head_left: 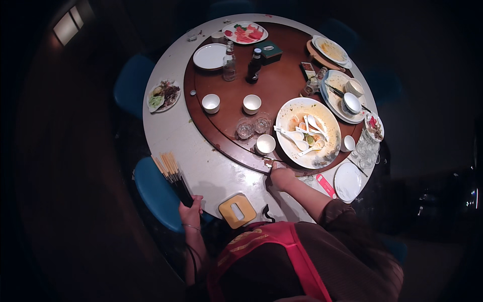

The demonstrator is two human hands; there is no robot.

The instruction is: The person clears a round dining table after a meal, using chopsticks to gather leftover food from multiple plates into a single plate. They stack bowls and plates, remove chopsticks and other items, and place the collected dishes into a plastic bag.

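My left hand (191, 210) is closed around a bundle of chopsticks (175, 181), dark at the held end and light wood at the far end. It is at the table's near left edge. My right hand (282, 178) is at the near rim of a brown turntable (226, 130), touching it; its finger grip is partly hidden. Just beyond it stand a white cup (265, 144) and a large soiled white bowl (283, 113) with several white spoons (310, 133) in it. Between my hands, a yellow box with a slot (228, 210) sits on the pale tabletop (211, 177).
Two glasses (245, 130), a clear bottle (229, 64) and a dark bottle (254, 68) stand on the turntable. Stacked soiled plates (332, 51) are at the right, near clustered glasses (365, 153). A plate of scraps (164, 96) lies left. Blue chairs (154, 188) surround the table.
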